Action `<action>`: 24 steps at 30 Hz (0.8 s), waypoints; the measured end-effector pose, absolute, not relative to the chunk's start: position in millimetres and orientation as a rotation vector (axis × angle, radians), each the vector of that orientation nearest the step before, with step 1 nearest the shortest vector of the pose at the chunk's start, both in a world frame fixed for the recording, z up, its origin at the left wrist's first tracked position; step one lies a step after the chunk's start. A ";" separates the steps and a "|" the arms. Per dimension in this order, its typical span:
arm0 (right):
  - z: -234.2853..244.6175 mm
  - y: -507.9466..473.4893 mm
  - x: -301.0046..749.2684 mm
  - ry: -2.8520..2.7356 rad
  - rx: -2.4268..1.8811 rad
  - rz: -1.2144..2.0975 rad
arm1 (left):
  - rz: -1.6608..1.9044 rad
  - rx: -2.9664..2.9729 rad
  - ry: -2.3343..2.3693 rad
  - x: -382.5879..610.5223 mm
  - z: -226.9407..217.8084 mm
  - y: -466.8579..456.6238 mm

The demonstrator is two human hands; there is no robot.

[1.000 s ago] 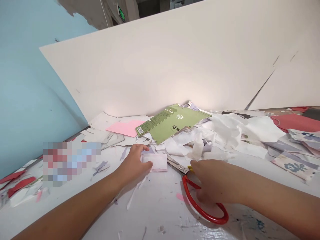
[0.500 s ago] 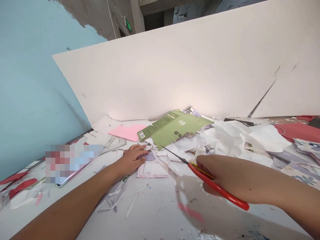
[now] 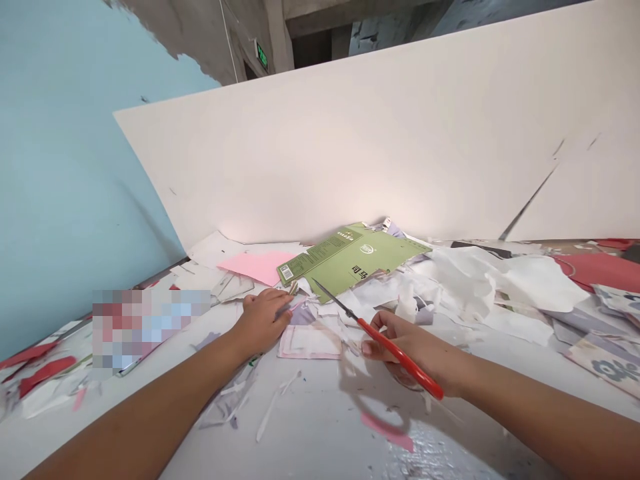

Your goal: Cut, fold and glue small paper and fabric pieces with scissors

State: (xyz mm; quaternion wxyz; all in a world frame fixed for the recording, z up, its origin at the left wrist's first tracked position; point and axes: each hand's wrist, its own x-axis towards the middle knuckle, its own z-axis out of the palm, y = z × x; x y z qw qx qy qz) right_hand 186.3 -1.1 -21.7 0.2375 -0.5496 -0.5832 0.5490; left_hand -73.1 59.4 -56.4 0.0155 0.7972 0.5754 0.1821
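My right hand holds a pair of scissors with red handles. The blades point up and left, their tip in front of the green printed card sheet. Near the thumb of that hand are thin white paper strips, and I cannot tell whether the fingers pinch one. My left hand lies on paper scraps left of the scissors, fingers stretched out and thumb apart. By its fingertips is a small greenish strip. Between the hands lies a white paper piece with pink edges.
A tall white panel stands behind the table. Pink paper lies at the back left, and crumpled white paper fills the right. Red paper lies beyond it. A blurred-out device is at the left.
My right hand has moved left and turned, bringing the scissors left and slightly up. A yellow item seen in that hand before no longer shows. The left hand has barely shifted.
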 end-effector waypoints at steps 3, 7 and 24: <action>-26.1 -0.7 187.5 -1.461 -1.384 1.698 | 0.583 2.504 1.778 -71.3 -55.1 58.6; -27.7 -1.1 186.5 -1.358 -1.347 1.752 | 0.639 2.476 1.787 -67.8 -52.8 55.2; -25.6 -1.8 188.7 -1.462 -1.433 1.618 | 0.231 2.213 1.908 -83.4 -22.1 149.7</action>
